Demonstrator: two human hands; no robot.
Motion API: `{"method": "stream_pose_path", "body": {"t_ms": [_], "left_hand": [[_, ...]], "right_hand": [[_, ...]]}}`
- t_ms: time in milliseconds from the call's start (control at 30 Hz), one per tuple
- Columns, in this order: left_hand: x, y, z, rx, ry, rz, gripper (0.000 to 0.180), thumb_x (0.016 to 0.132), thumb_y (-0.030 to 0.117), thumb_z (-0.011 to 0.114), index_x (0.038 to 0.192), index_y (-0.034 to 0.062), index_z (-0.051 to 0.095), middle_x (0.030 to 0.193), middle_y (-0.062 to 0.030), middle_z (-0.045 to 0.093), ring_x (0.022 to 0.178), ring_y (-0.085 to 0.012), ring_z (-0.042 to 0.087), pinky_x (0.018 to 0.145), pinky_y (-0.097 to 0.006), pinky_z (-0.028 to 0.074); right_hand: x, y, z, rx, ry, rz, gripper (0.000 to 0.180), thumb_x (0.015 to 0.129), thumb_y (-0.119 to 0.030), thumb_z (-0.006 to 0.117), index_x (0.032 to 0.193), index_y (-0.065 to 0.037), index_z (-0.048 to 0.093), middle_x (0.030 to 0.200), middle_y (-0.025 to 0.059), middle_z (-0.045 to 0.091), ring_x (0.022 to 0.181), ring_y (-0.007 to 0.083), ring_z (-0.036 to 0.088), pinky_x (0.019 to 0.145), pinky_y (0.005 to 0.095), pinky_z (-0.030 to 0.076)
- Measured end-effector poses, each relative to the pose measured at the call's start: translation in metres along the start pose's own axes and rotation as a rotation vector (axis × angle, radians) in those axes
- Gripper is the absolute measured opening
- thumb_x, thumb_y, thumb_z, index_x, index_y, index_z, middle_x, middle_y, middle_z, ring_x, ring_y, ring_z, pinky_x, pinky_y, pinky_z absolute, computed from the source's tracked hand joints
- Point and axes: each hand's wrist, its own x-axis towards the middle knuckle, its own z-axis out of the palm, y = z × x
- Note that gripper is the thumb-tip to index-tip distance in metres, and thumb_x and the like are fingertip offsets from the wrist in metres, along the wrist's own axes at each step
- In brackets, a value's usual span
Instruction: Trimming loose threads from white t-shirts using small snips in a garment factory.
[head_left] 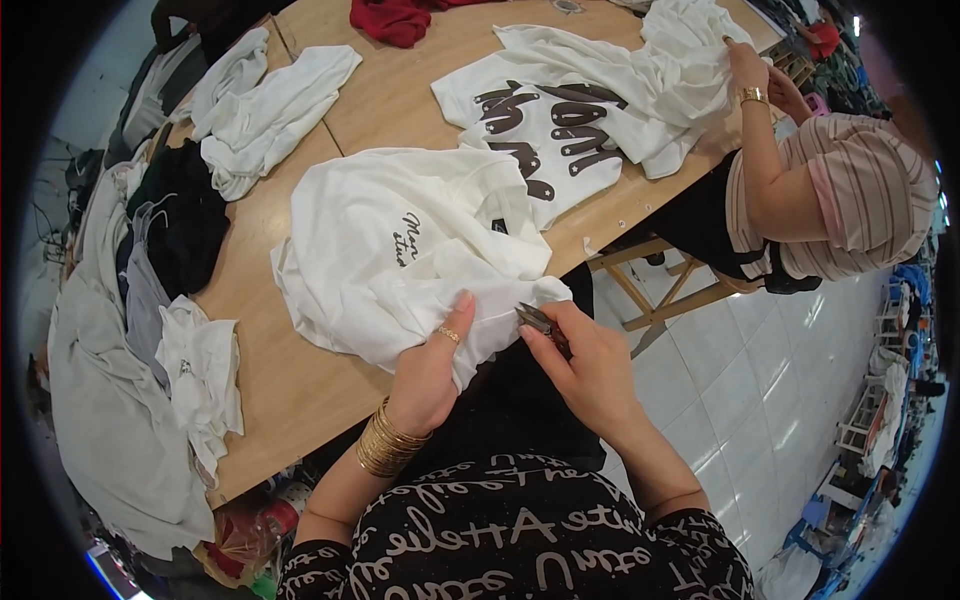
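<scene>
A white garment (370, 220) with dark script lettering lies bunched on the wooden table's near edge, part of it drawn toward me. My left hand (432, 370) grips its near edge, thumb on top and the other fingers hidden beneath the cloth. In my right hand (590, 370) is a pair of small dark thread snips (537, 322), closed in my fingers with the blades pointing at the fabric. The blade tips are right by the cloth; whether they touch it I cannot tell.
Across the wooden table (290, 400) lies a white printed garment (540, 110), handled by a person (820, 200) at the right. More white clothes (280, 110) lie at the far left. Dark and grey garments (180, 220) hang over the left edge. A wooden stool (650, 290) stands at the right.
</scene>
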Motion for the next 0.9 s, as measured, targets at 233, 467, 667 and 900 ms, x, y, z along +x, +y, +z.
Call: {"method": "stream_pose_path", "body": {"t_ms": [233, 467, 667, 900], "left_hand": [[0.002, -0.003, -0.002, 0.006, 0.006, 0.01, 0.033, 0.088, 0.014, 0.052, 0.116, -0.0036, 0.046, 0.112, -0.0085, 0.053, 0.101, -0.0154, 0.052, 0.088, -0.029, 0.043], [0.003, -0.004, 0.0, 0.024, 0.004, 0.022, 0.034, 0.09, 0.014, 0.05, 0.118, -0.0039, 0.044, 0.113, -0.0096, 0.052, 0.101, -0.0175, 0.053, 0.088, -0.031, 0.043], [0.003, -0.007, 0.003, 0.046, 0.0, 0.045, 0.032, 0.089, 0.014, 0.052, 0.115, -0.004, 0.047, 0.111, -0.0086, 0.053, 0.1, -0.015, 0.052, 0.088, -0.028, 0.042], [0.005, -0.015, -0.003, 0.128, -0.02, 0.1, 0.031, 0.088, 0.016, 0.054, 0.113, -0.002, 0.049, 0.108, -0.0059, 0.054, 0.097, -0.0126, 0.051, 0.087, -0.027, 0.041]], "right_hand": [[0.0, 0.003, 0.002, -0.005, 0.007, -0.027, 0.019, 0.08, -0.017, 0.063, 0.089, -0.003, 0.055, 0.064, 0.0103, 0.056, 0.054, 0.0217, 0.056, 0.05, 0.028, 0.042], [0.003, 0.002, 0.003, 0.045, 0.015, -0.012, 0.019, 0.08, -0.017, 0.062, 0.087, -0.002, 0.053, 0.066, 0.0109, 0.057, 0.053, 0.0241, 0.056, 0.048, 0.0312, 0.043], [0.005, 0.004, 0.011, 0.31, 0.006, 0.185, 0.021, 0.081, -0.019, 0.063, 0.083, -0.002, 0.051, 0.059, 0.0061, 0.052, 0.049, 0.0138, 0.05, 0.047, 0.0256, 0.039], [0.013, 0.018, 0.011, 0.861, -0.184, 0.443, 0.03, 0.083, -0.02, 0.061, 0.065, -0.006, 0.042, 0.053, -0.004, 0.042, 0.045, 0.0037, 0.037, 0.041, 0.0188, 0.026]]}}
